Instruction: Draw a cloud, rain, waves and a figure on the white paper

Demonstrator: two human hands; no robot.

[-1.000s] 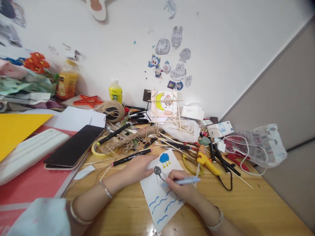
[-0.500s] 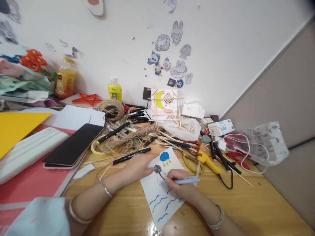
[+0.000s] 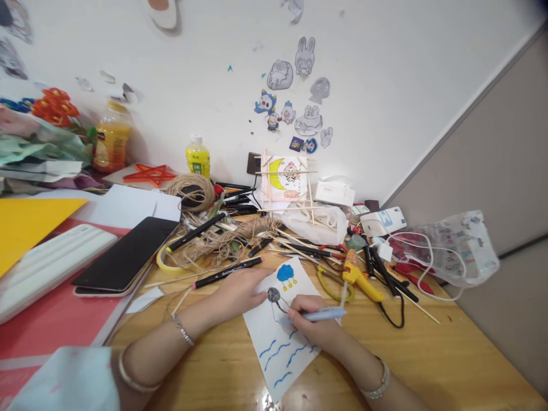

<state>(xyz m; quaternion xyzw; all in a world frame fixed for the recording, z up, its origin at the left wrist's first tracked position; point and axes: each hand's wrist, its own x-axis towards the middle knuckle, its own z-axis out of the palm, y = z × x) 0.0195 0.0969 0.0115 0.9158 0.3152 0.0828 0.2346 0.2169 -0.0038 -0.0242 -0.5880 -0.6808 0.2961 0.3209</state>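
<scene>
A white sheet of paper [image 3: 265, 337] lies at a slant on the wooden table. Drawn on it are a blue cloud [image 3: 285, 273] with yellow stars, a dark round shape [image 3: 273, 294] with thin lines under it, and blue wavy lines. My left hand [image 3: 242, 294] rests flat on the paper's left edge, fingers stretched out, thumb beside the dark shape. A light blue pen [image 3: 324, 314] is gripped in my right hand [image 3: 314, 322], which rests on the sheet's right side. The pen tip points at the thin lines, partly hidden by my fingers.
A yellow glue gun [image 3: 362, 279] lies right of the paper. Behind are markers, sticks, twine [image 3: 194, 191] and a stick frame [image 3: 310, 205] around a moon drawing. A black phone [image 3: 128, 254] and a white device [image 3: 64, 265] lie left. Two bottles [image 3: 197, 157] stand by the wall.
The whole view has shifted very slightly to the left. Both hands, the pen and the paper keep nearly the same places relative to each other.
</scene>
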